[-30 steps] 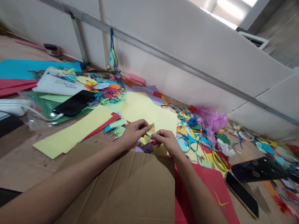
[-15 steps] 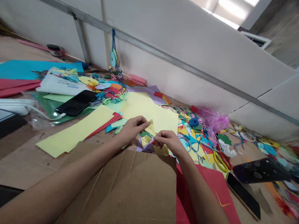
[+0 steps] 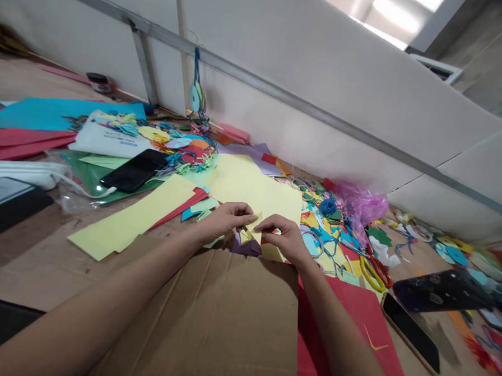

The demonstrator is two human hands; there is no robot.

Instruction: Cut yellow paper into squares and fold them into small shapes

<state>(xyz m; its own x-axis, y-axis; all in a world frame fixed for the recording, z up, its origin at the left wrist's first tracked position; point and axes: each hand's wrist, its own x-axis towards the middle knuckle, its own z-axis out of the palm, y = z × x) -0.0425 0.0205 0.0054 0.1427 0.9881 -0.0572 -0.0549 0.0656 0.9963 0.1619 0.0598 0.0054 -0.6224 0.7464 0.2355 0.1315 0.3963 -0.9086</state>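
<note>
Between my two hands is a small folded piece of pale yellow paper (image 3: 252, 232). My left hand (image 3: 231, 218) pinches its upper left side with thumb and index finger. From the other side, my right hand (image 3: 281, 234) grips the piece's right edge with closed fingertips. Below the piece lies a bit of purple paper (image 3: 246, 246), partly hidden. A large pale yellow sheet (image 3: 259, 184) spreads out just beyond my hands. Under my forearms is a brown cardboard sheet (image 3: 231, 316).
Left are yellow strips (image 3: 135, 218), a charging phone (image 3: 134, 169) and a white packet (image 3: 110, 138). Right are paper scraps, yellow-handled scissors (image 3: 371, 274), red paper (image 3: 353, 317), another phone (image 3: 412, 332) and a dark bottle (image 3: 439, 289). A white wall (image 3: 323, 102) stands behind.
My hands have come closer together around the folded yellow paper; a point that stuck up by my left fingers now sits lower, between both hands. The view has shifted slightly.
</note>
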